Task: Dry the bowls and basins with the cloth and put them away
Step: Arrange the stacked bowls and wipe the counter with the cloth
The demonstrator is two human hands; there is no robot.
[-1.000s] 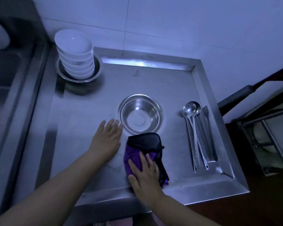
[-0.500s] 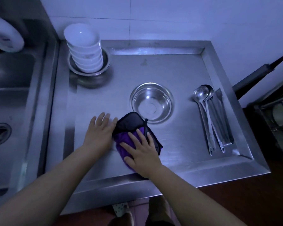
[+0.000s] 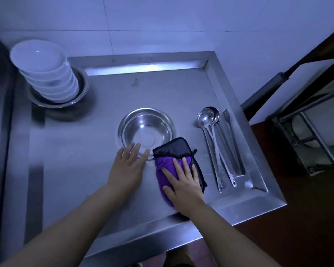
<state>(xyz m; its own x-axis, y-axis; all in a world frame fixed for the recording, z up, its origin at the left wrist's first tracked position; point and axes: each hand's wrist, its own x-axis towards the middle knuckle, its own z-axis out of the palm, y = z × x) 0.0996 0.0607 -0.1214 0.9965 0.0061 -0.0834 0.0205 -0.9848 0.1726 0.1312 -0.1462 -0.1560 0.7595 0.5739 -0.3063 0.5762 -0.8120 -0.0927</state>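
A purple and black cloth [image 3: 174, 151] lies on the steel counter [image 3: 81, 170]. My right hand [image 3: 183, 180] presses flat on it with fingers spread. My left hand [image 3: 128, 166] lies open beside the cloth, and its fingertips reach the near rim of a small steel basin [image 3: 147, 128] standing upright in the middle of the counter. At the back left, several white bowls [image 3: 44, 68] are stacked inside another steel basin [image 3: 81, 87].
Two steel ladles [image 3: 210, 143] and a spatula [image 3: 231, 143] lie side by side on the right of the counter. A raised rim borders the counter. A dark metal rack [image 3: 307, 137] stands to the right, beyond the counter edge.
My right hand has slid the cloth to the right, next to the basin's near right edge. My left hand has moved forward, so its fingertips now touch the basin's rim.
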